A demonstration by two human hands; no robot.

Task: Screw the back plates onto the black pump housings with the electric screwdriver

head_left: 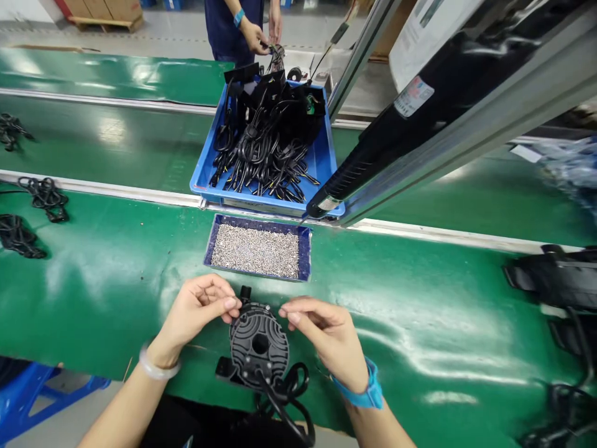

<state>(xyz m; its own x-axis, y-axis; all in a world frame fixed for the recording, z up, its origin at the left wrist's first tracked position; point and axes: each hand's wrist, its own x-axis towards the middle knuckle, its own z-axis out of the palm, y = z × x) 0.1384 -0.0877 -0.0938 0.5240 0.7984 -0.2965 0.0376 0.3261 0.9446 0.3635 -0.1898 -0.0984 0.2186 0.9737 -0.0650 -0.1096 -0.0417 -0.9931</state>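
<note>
A round black device [270, 330] with ridged grooves and a centre hole lies on the green work surface in front of me. My left hand [209, 303] is closed in a pinch at its upper left edge, beside a short black stub [245, 293]. My right hand [329, 330] also pinches, just off the upper right edge; whatever either hand's fingertips hold is too small to make out. A small silver screw [267, 307] shows at the device's top rim. Its thick black cable [280, 407] loops toward my body. Beyond my hands stands a blue tray [304, 255] filled with small silver screws [254, 250].
A blue bin [200, 174] of black cabled parts stands behind the tray. A black electric screwdriver [368, 149] slants beside a metal post [420, 146]. Coiled cables [46, 198] lie left, black devices [550, 280] right. Across the bench, a co-worker's hands [255, 38] handle wires.
</note>
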